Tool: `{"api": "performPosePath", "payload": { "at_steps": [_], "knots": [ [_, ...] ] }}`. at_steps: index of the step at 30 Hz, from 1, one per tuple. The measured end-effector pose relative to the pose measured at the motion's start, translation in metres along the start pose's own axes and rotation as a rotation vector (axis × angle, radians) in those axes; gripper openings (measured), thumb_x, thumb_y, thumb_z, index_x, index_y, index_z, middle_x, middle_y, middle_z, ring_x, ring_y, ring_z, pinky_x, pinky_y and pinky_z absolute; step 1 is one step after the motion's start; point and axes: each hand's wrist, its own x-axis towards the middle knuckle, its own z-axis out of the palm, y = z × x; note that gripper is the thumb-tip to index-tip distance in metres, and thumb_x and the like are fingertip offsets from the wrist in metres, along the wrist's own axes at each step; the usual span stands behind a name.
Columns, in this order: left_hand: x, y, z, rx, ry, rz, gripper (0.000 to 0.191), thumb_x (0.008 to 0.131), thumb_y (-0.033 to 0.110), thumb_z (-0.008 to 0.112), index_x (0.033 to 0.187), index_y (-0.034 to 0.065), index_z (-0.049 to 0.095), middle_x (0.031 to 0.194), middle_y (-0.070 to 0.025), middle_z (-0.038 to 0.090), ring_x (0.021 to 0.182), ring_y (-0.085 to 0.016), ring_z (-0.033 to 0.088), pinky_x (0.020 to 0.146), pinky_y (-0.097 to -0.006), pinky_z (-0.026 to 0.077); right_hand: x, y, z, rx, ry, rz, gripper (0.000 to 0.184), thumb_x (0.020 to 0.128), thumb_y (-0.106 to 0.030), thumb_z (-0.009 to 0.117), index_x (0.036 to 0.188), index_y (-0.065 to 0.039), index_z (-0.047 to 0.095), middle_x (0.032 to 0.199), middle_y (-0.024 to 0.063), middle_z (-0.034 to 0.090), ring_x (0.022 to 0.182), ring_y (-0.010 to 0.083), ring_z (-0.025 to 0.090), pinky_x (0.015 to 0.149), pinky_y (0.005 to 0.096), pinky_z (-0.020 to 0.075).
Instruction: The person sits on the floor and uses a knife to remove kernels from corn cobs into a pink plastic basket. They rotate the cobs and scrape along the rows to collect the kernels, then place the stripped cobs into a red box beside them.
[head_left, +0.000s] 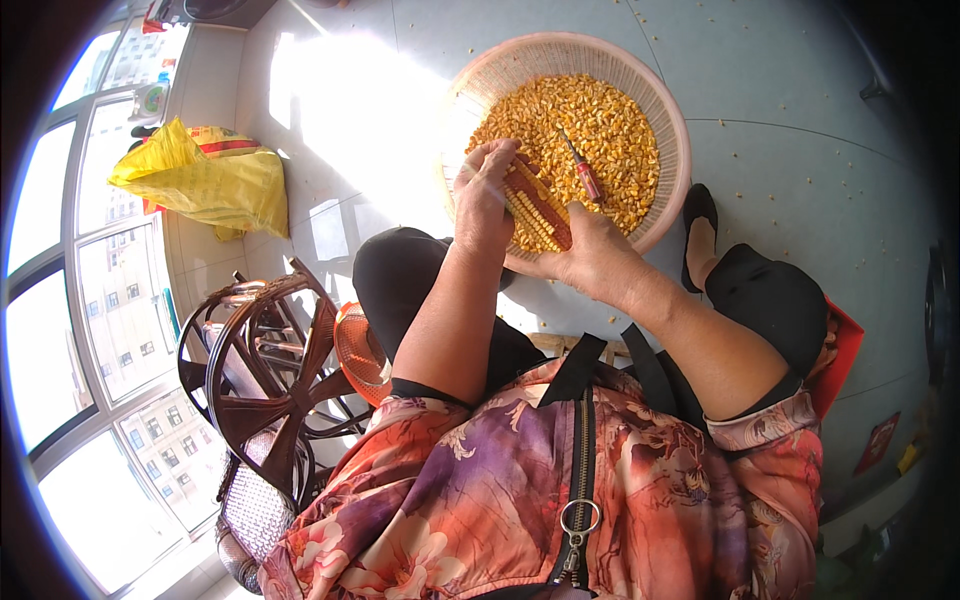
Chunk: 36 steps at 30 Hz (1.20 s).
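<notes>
My left hand (484, 191) grips the upper end of a corn cob (538, 206), and my right hand (596, 244) holds its lower end. The cob lies tilted between both hands, with rows of yellow kernels still on it and bare reddish strips between them. Beneath my hands stands a round pink plastic basket (679, 142) that holds many loose corn kernels (630, 120). A screwdriver-like tool (589, 182) with a red handle and a thin metal shaft rests on the kernels, just right of the cob. Some of my fingers are hidden behind the cob.
Loose kernels lie scattered on the tiled floor (787, 150). At the left are a yellow plastic bag (225, 187), a dark rattan chair (259, 405) and an orange perforated basket (360, 349) beside my leg. A red object (841, 360) stands by my right leg. Windows line the left side.
</notes>
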Motion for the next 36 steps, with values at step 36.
{"api": "performPosePath", "payload": {
  "at_steps": [36],
  "knots": [
    [-0.003, 0.0, 0.0, -0.197, -0.02, -0.087, 0.033, 0.098, 0.028, 0.055, 0.108, -0.003, 0.058, 0.095, -0.0171, 0.062, 0.087, -0.031, 0.064, 0.08, -0.0492, 0.056, -0.001, -0.006, -0.004, 0.04, -0.024, -0.018, 0.07, 0.077, -0.05, 0.081, 0.116, 0.004, 0.06, 0.107, 0.0208, 0.068, 0.102, 0.0315, 0.068, 0.093, 0.0399, 0.0513]
  ]
}}
